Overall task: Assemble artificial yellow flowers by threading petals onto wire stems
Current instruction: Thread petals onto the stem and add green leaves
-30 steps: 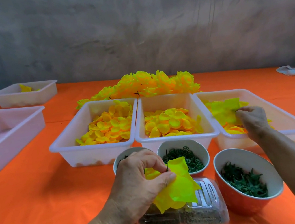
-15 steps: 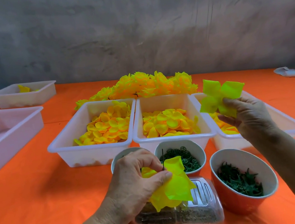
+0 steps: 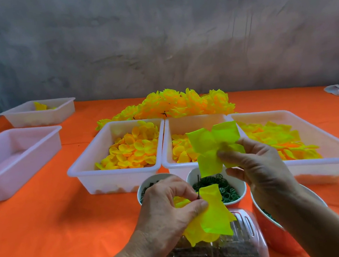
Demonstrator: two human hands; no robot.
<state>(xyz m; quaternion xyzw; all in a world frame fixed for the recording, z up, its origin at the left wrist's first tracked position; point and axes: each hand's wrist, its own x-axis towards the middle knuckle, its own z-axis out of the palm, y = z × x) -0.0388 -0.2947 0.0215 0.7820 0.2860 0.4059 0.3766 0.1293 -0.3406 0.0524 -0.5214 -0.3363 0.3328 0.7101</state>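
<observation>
I see my right forearm hiding most of the red bowl [image 3: 273, 238], and the clear container [image 3: 243, 255] cut off below.

A mottled grey wall [image 3: 150, 33], streaked and patchy like bare plaster or a hung sheet, fills the whole upper half of the view. Below it a table under a bright orange tablecloth [image 3: 36, 223] runs from edge to edge, its far edge meeting the wall in a slightly bowed line. The light is soft and even, and a faint crease crosses the cloth on the left.
</observation>
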